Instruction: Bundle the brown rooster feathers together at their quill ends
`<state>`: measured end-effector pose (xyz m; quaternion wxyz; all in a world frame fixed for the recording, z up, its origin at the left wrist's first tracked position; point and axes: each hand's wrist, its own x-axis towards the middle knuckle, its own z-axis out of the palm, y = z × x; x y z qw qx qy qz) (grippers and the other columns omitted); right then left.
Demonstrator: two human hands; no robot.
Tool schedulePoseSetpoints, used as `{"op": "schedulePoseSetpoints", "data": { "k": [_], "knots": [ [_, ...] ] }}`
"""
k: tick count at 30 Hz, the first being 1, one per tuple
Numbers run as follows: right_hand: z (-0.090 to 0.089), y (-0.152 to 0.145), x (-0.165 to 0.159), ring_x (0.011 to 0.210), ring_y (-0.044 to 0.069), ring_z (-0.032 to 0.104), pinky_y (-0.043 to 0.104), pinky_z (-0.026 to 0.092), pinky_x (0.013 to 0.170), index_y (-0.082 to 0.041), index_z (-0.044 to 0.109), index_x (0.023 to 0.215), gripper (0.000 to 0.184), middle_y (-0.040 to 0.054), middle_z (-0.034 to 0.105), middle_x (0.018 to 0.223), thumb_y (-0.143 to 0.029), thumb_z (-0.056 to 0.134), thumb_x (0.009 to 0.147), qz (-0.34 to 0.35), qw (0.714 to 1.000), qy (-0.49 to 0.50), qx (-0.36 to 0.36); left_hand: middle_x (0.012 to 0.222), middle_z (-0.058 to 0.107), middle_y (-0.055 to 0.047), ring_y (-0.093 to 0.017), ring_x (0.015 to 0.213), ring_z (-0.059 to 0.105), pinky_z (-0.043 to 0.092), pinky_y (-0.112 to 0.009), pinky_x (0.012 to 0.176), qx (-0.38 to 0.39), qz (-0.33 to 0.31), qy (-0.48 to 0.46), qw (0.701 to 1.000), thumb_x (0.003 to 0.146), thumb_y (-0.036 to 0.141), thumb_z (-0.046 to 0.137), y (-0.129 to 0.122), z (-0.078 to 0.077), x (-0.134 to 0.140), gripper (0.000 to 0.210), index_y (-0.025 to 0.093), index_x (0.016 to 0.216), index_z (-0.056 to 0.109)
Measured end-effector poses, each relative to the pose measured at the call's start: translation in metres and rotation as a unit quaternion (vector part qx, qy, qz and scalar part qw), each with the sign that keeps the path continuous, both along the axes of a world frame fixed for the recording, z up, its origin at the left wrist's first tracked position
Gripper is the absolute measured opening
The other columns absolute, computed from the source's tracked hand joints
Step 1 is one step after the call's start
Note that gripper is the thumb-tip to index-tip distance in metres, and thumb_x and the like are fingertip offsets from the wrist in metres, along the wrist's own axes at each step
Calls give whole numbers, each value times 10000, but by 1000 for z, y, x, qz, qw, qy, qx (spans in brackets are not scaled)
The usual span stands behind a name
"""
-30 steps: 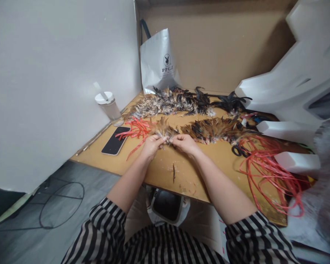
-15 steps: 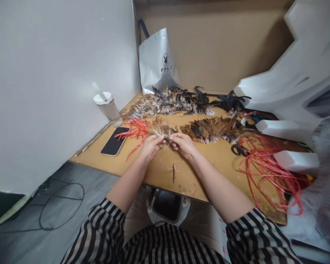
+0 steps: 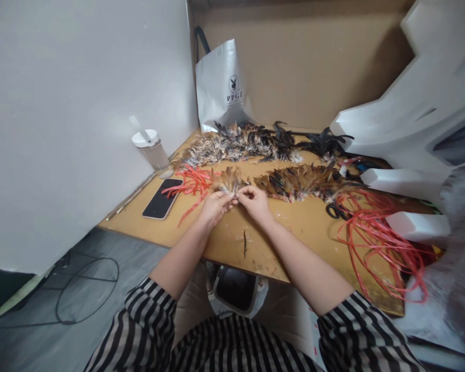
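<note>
My left hand (image 3: 217,206) pinches a small bunch of brown feathers (image 3: 228,181) by its pale quill end, and the tips fan out toward the back of the table. Against it, my right hand (image 3: 254,203) is closed with thumb and forefinger at the same quill end; whether a separate feather or strip sits in that pinch is too small to make out. Right of the hands lies a row of brown and black feathers (image 3: 298,183). Red plastic strips (image 3: 196,181) lie just left of the bunch. A single dark feather (image 3: 245,244) rests nearer the table edge.
A long heap of mottled feathers (image 3: 240,144) lies at the back, before a silver bag (image 3: 220,88). A phone (image 3: 161,199) and a lidded cup (image 3: 155,152) are at left. Black-handled scissors (image 3: 335,211), a red strip tangle (image 3: 383,232) and white foam blocks (image 3: 416,227) are at right.
The feather bunch has turned more upright and spread into a clearer fan. My right hand has shifted slightly left, its fingers bent closer to my left fingertips.
</note>
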<state>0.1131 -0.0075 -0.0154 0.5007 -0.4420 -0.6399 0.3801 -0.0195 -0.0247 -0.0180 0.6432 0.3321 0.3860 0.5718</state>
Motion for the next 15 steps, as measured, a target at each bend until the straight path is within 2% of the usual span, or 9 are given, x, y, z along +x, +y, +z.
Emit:
{"op": "schedulePoseSetpoints", "data": {
  "k": [4, 7, 10, 15],
  "knots": [
    [5, -2, 0, 601, 117, 531, 244, 425, 598, -144, 616, 693, 179, 30, 621, 676, -318, 596, 652, 7, 1000, 7, -19, 622, 627, -38, -41, 514, 529, 398, -122, 471, 10, 13, -2, 1000, 586, 161, 717, -1, 1, 1, 151, 81, 682, 633],
    [11, -3, 0, 537, 101, 510, 234, 414, 551, -147, 601, 679, 186, 7, 605, 619, -317, 639, 615, 40, 994, 86, -63, 620, 621, -35, -30, 498, 511, 394, -114, 464, 2, 9, -12, 1000, 581, 149, 715, -1, 3, 1, 160, 77, 695, 630],
    [14, -1, 4, 435, 69, 434, 210, 356, 453, -160, 597, 724, 225, -37, 552, 540, -328, 672, 593, 69, 977, 169, -106, 609, 615, -32, -24, 483, 500, 386, -106, 456, -4, -10, -28, 1000, 585, 139, 710, -3, 5, 0, 156, 71, 695, 622],
    [15, 1, 11, 408, 55, 405, 197, 309, 412, -164, 606, 745, 259, -43, 540, 528, -346, 695, 584, 111, 966, 195, -132, 607, 611, -32, -22, 479, 499, 378, -105, 453, -13, -40, -34, 999, 601, 126, 701, -5, 9, 1, 141, 69, 697, 616]
  ]
}}
